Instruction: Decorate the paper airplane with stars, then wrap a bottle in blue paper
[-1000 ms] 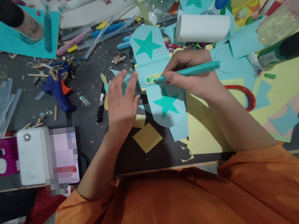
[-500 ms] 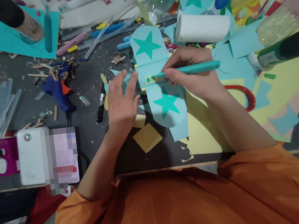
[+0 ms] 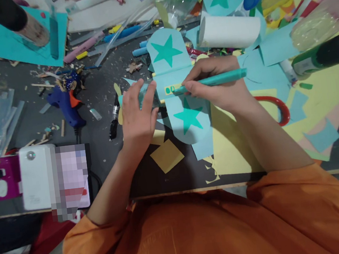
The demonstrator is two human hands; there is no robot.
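My right hand [image 3: 216,79] is closed around a teal marker [image 3: 225,77], its tip on a small yellow label [image 3: 169,90] that bears green marks. The label lies in the middle of a light blue paper craft [image 3: 171,75], whose two rounded wings carry green stars, one [image 3: 167,51] above and another [image 3: 188,116] below. My left hand [image 3: 139,116] rests with fingers spread over a clear, bottle-like piece at the craft's left end; its fingers partly hide that piece. A black marker [image 3: 114,121] lies left of this hand.
A blue glue gun [image 3: 65,104] lies left among wood scraps. Red-handled scissors [image 3: 284,110] sit right of my right wrist. Behind stand a white paper tube [image 3: 229,31] and plastic bottles. Yellow paper [image 3: 232,144] and a yellow square [image 3: 167,156] lie near the front edge.
My right hand and the marker have shifted very slightly left and down, and the second green mark on the label shows a clearer outline. My left hand stays put.
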